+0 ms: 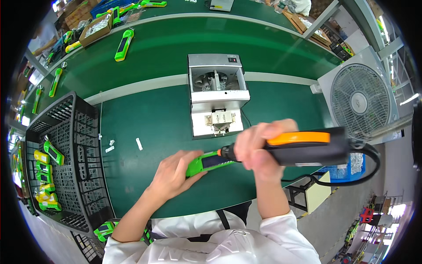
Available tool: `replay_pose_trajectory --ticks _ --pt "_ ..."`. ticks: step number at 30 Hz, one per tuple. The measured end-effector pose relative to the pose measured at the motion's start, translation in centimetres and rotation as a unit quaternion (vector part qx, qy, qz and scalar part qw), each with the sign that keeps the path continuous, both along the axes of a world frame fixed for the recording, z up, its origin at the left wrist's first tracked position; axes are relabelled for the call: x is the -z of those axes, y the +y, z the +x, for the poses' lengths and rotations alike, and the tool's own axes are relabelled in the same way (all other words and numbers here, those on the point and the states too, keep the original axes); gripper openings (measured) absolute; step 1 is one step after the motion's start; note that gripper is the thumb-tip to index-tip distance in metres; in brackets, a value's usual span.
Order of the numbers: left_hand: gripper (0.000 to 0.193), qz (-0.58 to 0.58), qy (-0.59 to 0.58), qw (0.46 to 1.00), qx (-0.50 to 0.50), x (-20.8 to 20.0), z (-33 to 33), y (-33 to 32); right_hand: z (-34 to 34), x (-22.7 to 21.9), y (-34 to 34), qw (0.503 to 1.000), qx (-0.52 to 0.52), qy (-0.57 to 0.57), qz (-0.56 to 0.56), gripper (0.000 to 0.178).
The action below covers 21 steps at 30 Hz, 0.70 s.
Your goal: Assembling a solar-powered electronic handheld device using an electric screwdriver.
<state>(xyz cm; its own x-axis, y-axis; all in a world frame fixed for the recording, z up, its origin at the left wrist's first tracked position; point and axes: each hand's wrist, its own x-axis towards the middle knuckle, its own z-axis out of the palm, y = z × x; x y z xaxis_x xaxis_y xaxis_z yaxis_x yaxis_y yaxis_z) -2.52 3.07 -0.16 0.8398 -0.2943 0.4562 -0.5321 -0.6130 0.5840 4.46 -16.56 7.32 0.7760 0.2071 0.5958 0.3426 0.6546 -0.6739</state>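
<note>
My left hand is closed around one end of a green handheld device with a dark panel, keeping it down on the green table. In my right hand is a black electric screwdriver with an orange lever and a cable at its rear. It lies nearly level, its nose pointing left at the device. The orange-tipped end meets or overlaps the device; the exact contact point is too small to tell. Beyond both hands stands a silver screw feeder with an open-topped bin of small metal parts.
A black plastic crate with several green and yellow devices stands at the left. Small white pieces lie on the table. A white box fan is at the right. On the conveyor behind rests another green device.
</note>
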Motion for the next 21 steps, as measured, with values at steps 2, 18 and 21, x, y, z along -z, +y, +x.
replay_pose_trajectory --ticks 2,18,21 --pt "0.051 0.000 0.063 0.998 0.012 -1.6 -2.3 0.4 0.1 -0.4 -2.5 1.000 0.020 -0.024 -0.002 0.036" --pt "0.062 -0.202 0.807 0.539 -0.132 -3.2 -34.9 14.8 0.2 2.5 -13.1 0.994 0.077 0.047 0.056 0.027" --pt "0.058 -0.148 0.773 0.569 -0.239 -3.7 -40.3 18.2 0.6 3.5 -13.2 0.994 0.077 0.083 0.009 0.023"
